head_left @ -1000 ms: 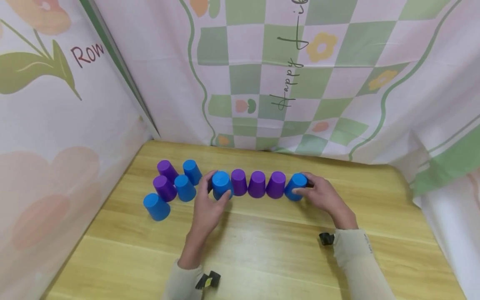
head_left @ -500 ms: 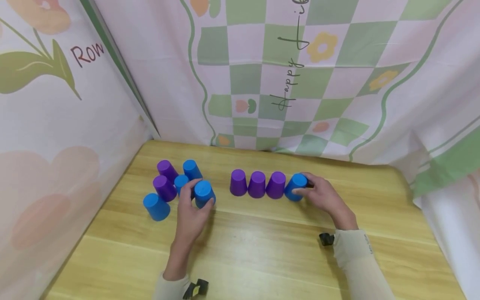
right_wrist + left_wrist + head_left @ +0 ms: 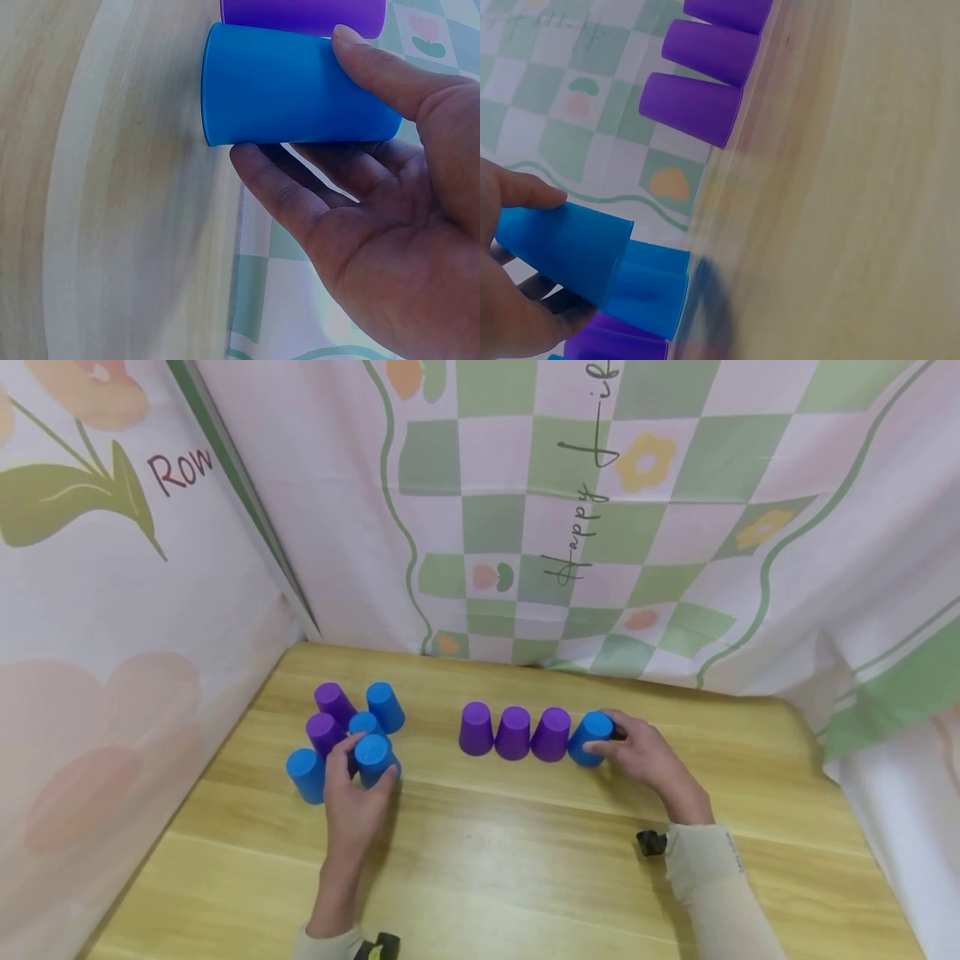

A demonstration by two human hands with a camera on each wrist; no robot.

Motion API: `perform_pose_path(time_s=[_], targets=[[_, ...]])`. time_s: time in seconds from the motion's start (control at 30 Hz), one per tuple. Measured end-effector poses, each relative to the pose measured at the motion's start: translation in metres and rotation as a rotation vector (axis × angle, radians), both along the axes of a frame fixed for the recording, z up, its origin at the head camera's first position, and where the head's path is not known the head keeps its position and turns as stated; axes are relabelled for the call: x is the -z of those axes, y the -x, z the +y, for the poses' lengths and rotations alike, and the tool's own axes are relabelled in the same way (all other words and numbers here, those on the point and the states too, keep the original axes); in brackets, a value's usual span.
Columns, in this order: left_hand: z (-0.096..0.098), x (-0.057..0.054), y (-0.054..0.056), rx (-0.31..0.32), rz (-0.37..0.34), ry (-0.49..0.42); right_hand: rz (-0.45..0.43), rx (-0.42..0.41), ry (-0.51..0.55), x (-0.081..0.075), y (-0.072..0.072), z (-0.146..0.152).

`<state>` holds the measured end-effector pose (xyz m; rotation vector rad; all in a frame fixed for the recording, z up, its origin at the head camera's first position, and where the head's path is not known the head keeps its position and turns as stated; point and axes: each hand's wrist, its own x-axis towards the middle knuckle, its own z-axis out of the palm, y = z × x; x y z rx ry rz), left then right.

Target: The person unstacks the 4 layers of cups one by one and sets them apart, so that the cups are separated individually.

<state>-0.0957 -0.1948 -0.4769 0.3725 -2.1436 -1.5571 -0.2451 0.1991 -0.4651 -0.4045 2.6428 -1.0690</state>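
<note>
My left hand (image 3: 356, 810) grips an upside-down blue cup (image 3: 570, 244), thumb on one side and fingers on the other. In the left wrist view its rim is raised off the table, overlapping a blue cup (image 3: 649, 300) behind it. My right hand (image 3: 647, 756) holds another inverted blue cup (image 3: 292, 86) at the right end of a row, thumb on its near side. Beside that cup, three purple cups (image 3: 513, 735) stand upside down in line. Around the left hand are more inverted cups: a blue cup (image 3: 306, 775), a purple cup (image 3: 325, 732) and a blue cup (image 3: 386, 707).
Another purple cup (image 3: 334, 703) stands at the back of the left cluster. The wooden table (image 3: 495, 860) meets a checkered cloth (image 3: 555, 535) at the back and a printed cloth (image 3: 135, 693) on the left. Bare wood lies between the cluster and the row.
My left hand has carried its blue cup leftward, away from the purple row to the front of the left cluster. My right hand has stayed on its blue cup.
</note>
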Motion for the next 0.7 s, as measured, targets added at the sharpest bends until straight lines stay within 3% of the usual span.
perform_pose_path(time_s=[0.3,0.7], targets=[[-0.0049,0.0004,-0.0011,-0.048,-0.038,-0.007,-0.007,0.009,0.004,0.0013,-0.0015,0.0023],[-0.0092,0.0042,-0.0024,-0.060,-0.084,-0.034,-0.012,0.020,0.019,0.0041,-0.0015,0.0014]])
